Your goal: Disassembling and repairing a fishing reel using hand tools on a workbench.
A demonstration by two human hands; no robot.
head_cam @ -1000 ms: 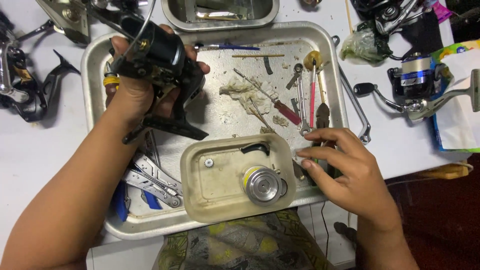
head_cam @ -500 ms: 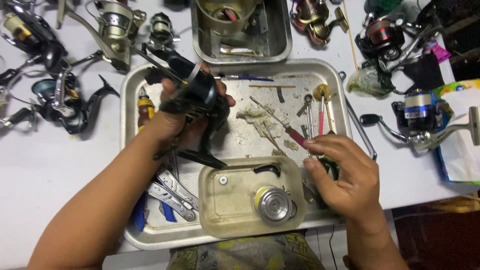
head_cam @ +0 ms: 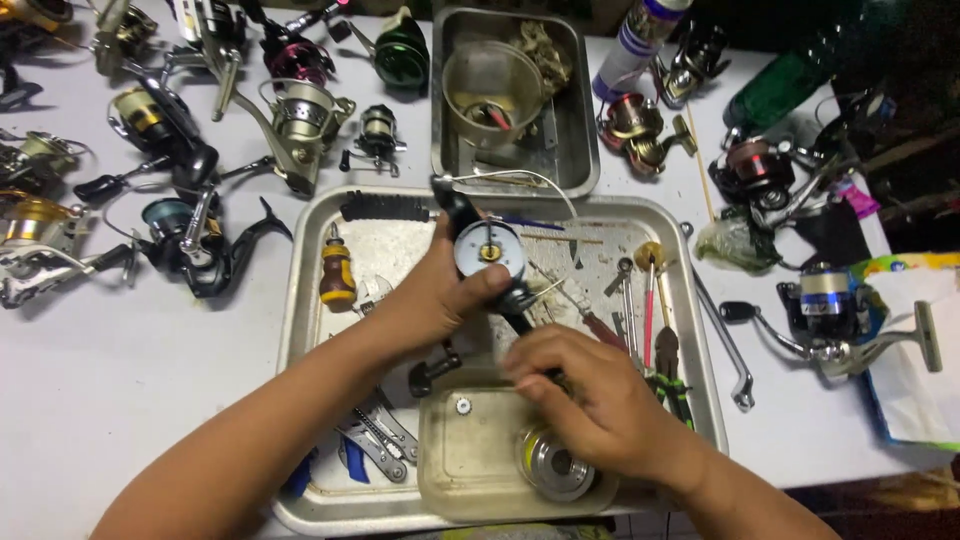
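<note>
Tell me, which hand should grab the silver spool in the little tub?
Probably the right hand. It sits just above the spool in the plastic tub, and I can't tell if it holds anything. The left hand is busy gripping the black fishing reel over the metal tray.

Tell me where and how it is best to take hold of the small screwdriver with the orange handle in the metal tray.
Grip the screwdriver by its thick orange handle, coming from above. It lies flat near the tray left wall, its short metal tip pointing away from the person, with free room on both sides for fingers.
</note>
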